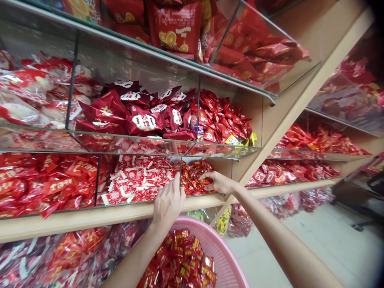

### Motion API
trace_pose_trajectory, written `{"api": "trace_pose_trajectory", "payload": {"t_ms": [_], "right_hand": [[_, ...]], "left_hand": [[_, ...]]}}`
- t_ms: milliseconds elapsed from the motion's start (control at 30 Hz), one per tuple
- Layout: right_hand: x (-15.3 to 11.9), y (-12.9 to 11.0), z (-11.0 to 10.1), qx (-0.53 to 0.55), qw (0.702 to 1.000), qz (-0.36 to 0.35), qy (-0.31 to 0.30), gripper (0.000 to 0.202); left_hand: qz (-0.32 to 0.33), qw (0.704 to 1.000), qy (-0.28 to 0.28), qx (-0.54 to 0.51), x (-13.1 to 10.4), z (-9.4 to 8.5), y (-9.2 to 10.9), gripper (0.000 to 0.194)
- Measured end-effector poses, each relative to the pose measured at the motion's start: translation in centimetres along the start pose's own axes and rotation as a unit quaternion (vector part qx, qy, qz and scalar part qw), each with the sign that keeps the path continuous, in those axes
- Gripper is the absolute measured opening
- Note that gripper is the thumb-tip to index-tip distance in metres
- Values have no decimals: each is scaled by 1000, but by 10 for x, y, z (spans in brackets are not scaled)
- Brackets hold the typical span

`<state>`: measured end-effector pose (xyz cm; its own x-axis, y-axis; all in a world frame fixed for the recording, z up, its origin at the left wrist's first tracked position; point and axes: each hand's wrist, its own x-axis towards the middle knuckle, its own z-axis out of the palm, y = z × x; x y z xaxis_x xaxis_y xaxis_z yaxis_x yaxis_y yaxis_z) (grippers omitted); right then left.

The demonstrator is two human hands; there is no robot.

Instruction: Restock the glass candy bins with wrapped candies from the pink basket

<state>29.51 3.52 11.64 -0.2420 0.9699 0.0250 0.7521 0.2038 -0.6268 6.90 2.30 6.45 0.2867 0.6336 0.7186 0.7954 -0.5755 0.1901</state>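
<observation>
My left hand point(169, 200) rests at the front of the lowest shelf, fingers stretched up along the clear divider point(181, 176). Left of that divider lie white-and-red wrapped candies point(135, 178). My right hand point(220, 182) reaches into the compartment on the right, its fingers slightly curled and apart, at the small red-and-yellow wrapped candies point(192, 174). I see nothing held in it. Below my hands stands a pink plastic basket point(229, 256), with similar red-and-yellow candies point(183, 260) inside. My left forearm covers part of its left side.
Dark red packets point(144, 116) and small red packets point(225, 116) fill the shelf above. A wooden upright point(279, 108) stands to the right. A wooden ledge point(75, 222) runs along the front, with bagged goods point(27, 260) underneath. Pale floor tiles point(285, 240) show at lower right.
</observation>
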Motion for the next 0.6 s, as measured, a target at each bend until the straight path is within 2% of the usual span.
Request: {"api": "trace_pose_trajectory", "payload": {"t_ms": [200,400,600], "right_hand": [[5,3,0,-40,999,11,7,37],[12,7,1,-28,999,8,27,38],[14,8,2,-49,998,28,13,35]], "left_hand": [[-7,1000,-2,-4,1,-3,2,46],[-3,1000,0,13,0,-2,1,46],[-4,1000,-3,7,0,-2,2,47]]}}
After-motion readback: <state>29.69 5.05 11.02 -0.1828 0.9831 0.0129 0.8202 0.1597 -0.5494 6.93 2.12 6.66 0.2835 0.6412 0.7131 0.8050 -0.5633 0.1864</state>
